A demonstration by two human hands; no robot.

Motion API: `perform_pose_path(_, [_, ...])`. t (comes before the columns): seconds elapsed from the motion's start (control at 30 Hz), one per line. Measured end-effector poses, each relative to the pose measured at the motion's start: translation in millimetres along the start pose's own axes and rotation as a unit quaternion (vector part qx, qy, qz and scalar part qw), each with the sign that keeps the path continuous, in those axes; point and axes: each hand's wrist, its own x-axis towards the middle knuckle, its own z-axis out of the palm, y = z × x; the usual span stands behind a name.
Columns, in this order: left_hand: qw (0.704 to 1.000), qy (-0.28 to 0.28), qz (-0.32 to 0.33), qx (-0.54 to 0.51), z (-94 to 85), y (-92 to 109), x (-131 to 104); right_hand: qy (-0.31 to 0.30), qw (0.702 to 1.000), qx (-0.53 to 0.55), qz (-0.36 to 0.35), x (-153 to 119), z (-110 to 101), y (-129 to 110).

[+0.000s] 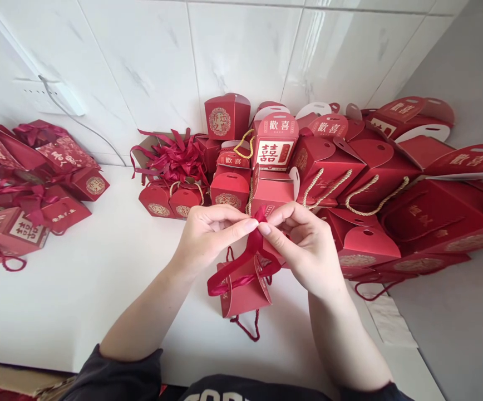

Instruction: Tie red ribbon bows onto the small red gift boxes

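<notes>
Both forearms reach forward from dark sleeves over the white worktop and angle inward until the hands nearly meet. The left hand has its thumb and forefinger pinched together on a dark red ribbon; the right hand pinches the same ribbon just beside it, its other fingers curled. Each grip is closed on the ribbon, above a small red box that sits on the worktop between the forearms, the ribbon looping down to it.
</notes>
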Motion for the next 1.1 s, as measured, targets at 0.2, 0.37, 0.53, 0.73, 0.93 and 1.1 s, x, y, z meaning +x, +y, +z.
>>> perform_pose_path(0.2, [0.998,0.011,0.054,0.010,2.6,-3.3,-0.4,-0.031,0.999,0.008,0.023,1.4,-0.3,0.7])
perform_pose_path(0.37, [0.968,-0.230,0.102,0.018,-25.8,-5.6,11.0,-0.019,0.999,0.047,-0.015,-6.3,-6.3,-7.7])
perform_pose_path(0.53, [0.885,-0.453,0.057,0.086,-41.3,-26.1,13.8,0.006,0.997,0.058,-0.059,-19.5,-10.5,-21.3])
perform_pose_path(0.73, [0.841,-0.539,-0.045,0.021,-19.7,-58.6,-2.0,0.032,0.990,0.070,-0.121,-25.3,-10.7,-27.4])
perform_pose_path(0.93, [0.907,-0.406,0.043,0.108,-16.3,-84.8,-9.9,0.084,0.981,0.062,-0.163,-27.9,-11.2,-32.7])
perform_pose_path(1.1, [0.942,-0.327,0.051,0.053,-21.7,-105.1,-26.4,0.083,0.985,0.037,-0.148,-24.4,-15.0,-32.6])
